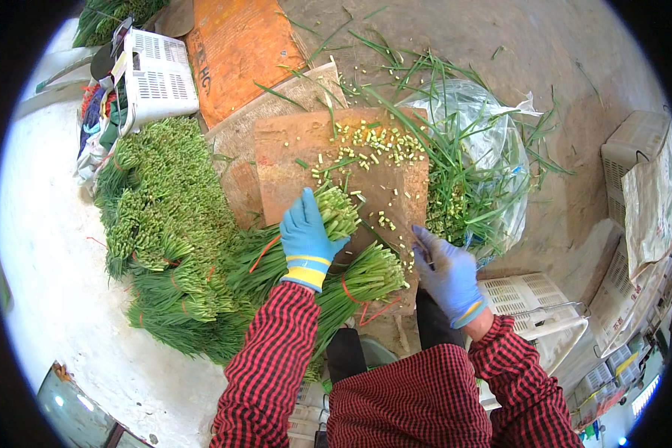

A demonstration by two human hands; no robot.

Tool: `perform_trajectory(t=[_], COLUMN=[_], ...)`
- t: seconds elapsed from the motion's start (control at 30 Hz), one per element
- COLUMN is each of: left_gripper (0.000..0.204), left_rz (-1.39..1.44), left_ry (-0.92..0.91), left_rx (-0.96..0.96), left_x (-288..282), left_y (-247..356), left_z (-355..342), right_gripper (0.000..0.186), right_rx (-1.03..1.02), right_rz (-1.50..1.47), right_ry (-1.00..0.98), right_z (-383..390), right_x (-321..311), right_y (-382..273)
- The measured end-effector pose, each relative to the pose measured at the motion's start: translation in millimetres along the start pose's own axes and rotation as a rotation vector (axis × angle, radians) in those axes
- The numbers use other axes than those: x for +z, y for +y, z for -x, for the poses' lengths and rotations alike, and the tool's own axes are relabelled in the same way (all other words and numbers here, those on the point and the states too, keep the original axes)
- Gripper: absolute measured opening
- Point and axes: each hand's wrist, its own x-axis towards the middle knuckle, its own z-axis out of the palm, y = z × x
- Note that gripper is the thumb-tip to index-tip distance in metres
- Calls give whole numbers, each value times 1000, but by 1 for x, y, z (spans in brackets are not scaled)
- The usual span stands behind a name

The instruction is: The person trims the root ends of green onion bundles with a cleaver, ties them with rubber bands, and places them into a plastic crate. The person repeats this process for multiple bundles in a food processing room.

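My left hand (305,235), in a light blue glove with a yellow-striped cuff, grips a bundle of garlic chives (337,210) from above. The pale cut ends of that bundle point right over a worn wooden board (280,153). Just nearer to me lies a second bundle of garlic chives (369,275), tied with a red band. At the board's right edge my right hand (449,276), in a bluish-purple glove, has its fingers curled closed. Something thin and dark seems to be in them, too hidden to name. Short cut stem pieces (373,145) are scattered over the board.
A large pile of chive bundles (168,201) covers the white surface at left, with a white crate (157,75) behind it. Right of the board, a clear plastic bag (500,142) holds loose leaves and trimmings. More crates (530,299) stand at right. An orange sheet (239,52) lies far left.
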Motion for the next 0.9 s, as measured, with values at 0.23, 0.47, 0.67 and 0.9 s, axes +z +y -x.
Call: perform_trajectory(t=[0.23, 0.47, 0.67, 0.9], left_gripper=[125, 92, 68, 67], left_rz=[-82, 85, -18, -124], left_ry=[-263, -451, -125, -248], left_rx=[-140, -260, -159, -189], left_x=[17, 36, 67, 59], left_y=[9, -2, -11, -6], left_z=[-19, -30, -17, -19], right_gripper=[25, 11, 11, 9], right_rx=[-76, -18, -56, -1], right_rz=[31, 175, 316, 269], right_ry=[-117, -228, -207, -142], right_z=[10, 6, 11, 8], right_x=[5, 29, 43, 58], right_y=[-28, -34, -33, -44])
